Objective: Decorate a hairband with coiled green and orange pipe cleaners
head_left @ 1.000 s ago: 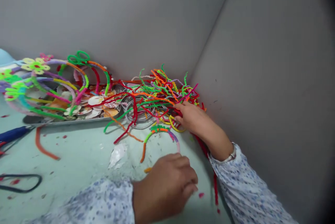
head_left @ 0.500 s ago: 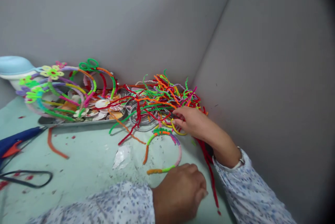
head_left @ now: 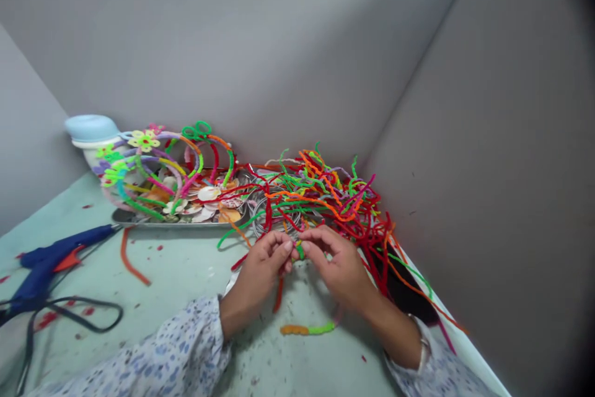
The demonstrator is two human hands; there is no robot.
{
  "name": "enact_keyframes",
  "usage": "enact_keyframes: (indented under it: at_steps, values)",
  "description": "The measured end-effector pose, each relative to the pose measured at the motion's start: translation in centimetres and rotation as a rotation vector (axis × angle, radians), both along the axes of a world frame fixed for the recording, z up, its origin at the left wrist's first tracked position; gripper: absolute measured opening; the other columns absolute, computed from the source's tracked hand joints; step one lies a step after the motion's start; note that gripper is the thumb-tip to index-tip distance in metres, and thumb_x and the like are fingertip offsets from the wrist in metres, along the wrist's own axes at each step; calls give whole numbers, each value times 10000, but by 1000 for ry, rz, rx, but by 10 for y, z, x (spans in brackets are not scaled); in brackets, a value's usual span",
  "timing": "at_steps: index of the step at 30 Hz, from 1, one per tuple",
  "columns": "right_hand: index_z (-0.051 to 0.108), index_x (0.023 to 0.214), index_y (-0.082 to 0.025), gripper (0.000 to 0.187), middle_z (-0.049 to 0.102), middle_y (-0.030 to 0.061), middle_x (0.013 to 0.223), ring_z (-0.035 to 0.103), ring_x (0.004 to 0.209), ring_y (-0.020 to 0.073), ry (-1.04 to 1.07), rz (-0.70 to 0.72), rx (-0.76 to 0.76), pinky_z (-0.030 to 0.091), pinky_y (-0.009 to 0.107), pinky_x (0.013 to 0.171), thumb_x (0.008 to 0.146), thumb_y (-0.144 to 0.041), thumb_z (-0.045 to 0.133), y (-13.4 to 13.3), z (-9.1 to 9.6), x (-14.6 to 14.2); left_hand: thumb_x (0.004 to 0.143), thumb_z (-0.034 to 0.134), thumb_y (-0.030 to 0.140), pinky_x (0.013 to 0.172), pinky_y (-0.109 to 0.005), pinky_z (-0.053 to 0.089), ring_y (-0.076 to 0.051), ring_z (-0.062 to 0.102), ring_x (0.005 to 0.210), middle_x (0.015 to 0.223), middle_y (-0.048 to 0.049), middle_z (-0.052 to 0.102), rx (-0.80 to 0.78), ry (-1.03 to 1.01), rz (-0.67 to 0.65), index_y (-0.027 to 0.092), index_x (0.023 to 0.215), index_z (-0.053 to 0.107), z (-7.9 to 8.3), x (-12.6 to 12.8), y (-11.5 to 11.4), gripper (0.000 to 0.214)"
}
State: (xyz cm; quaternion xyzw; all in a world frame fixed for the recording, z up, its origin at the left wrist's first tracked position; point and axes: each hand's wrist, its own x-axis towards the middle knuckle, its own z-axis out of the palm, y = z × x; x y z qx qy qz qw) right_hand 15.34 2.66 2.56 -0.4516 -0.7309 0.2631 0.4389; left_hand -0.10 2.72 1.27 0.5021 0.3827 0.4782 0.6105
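Observation:
A headband wrapped in coloured pipe cleaners (head_left: 307, 329) is between my hands, its orange and lime end hanging down in front of the table. My left hand (head_left: 264, 266) pinches at the band's top from the left, thumb against forefinger. From the right, my right hand (head_left: 338, 266) pinches the same spot. A small piece of green pipe cleaner (head_left: 300, 251) shows between the fingertips. Whatever else the fingers pinch is too small and covered to make out. The band's upper curve is mostly hidden behind my hands.
Behind lies a tangled heap of pipe cleaners (head_left: 325, 183) beside a wire coil. A metal tray (head_left: 186, 225) holds shells (head_left: 209, 193), with finished headbands (head_left: 153, 161) propped there. A blue glue gun (head_left: 46, 264) and its black cord lie left. Grey walls enclose the back and right.
My right hand has come back from the pipe cleaner heap to the headband. My left hand has moved up and left to meet it. The view has shifted left.

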Motion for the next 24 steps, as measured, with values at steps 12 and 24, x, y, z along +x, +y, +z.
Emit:
enact_keyframes:
  at_steps: [12,24]
  values:
    - [592,957,-176,179,624,58,867,577,831,172,-227,1,382,476,299,725,805,-100,537,-6,-33,4,874,467,265,582,-211,349,-106,423,638,703,30,481,200,259,41,177,813,519,-13,0,-8,119]
    - [560,839,-201,100,584,35,759,551,676,158,-178,-112,335,455,287,617,802,-123,512,-4,-37,5,876,469,346,639,-234,384,-126,476,686,782,2,547,137,236,38,189,937,527,-8,-2,-9,178]
